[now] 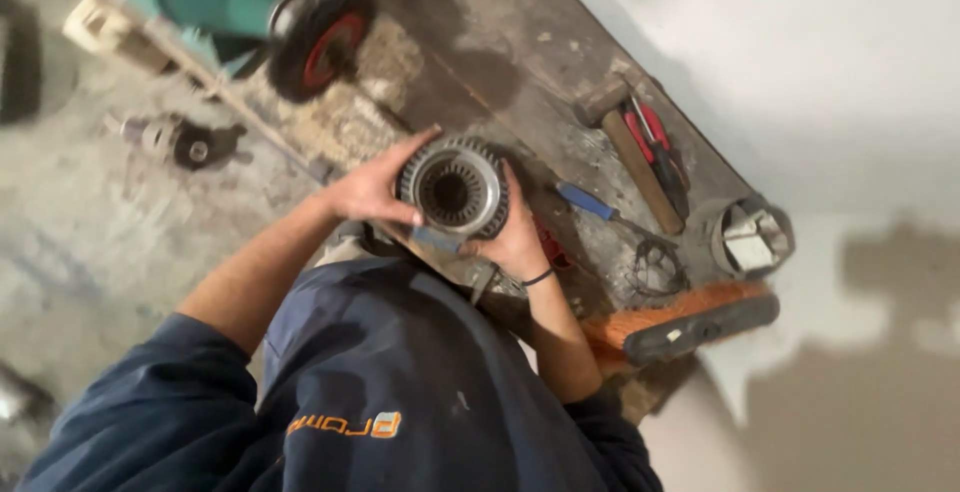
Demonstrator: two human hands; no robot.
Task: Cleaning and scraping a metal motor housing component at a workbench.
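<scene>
You hold a round metal motor part (pixel 453 188), ribbed outside and with slots around its dark inner hole, in the middle of the frame, just above the worn wooden counter (pixel 520 52). Your left hand (pixel 372 187) grips its left side with the fingers over the rim, and your right hand (pixel 515 237) closes on its lower right side. To the right, on the counter, lie a blue-handled screwdriver (pixel 587 202), a hammer with wooden handle (pixel 640 167) and red-handled pliers (pixel 655 142). An orange brush (pixel 690 317) lies at the lower right edge of the counter. In the upper left of the frame you see a black wheel with red hub (pixel 320 37).
</scene>
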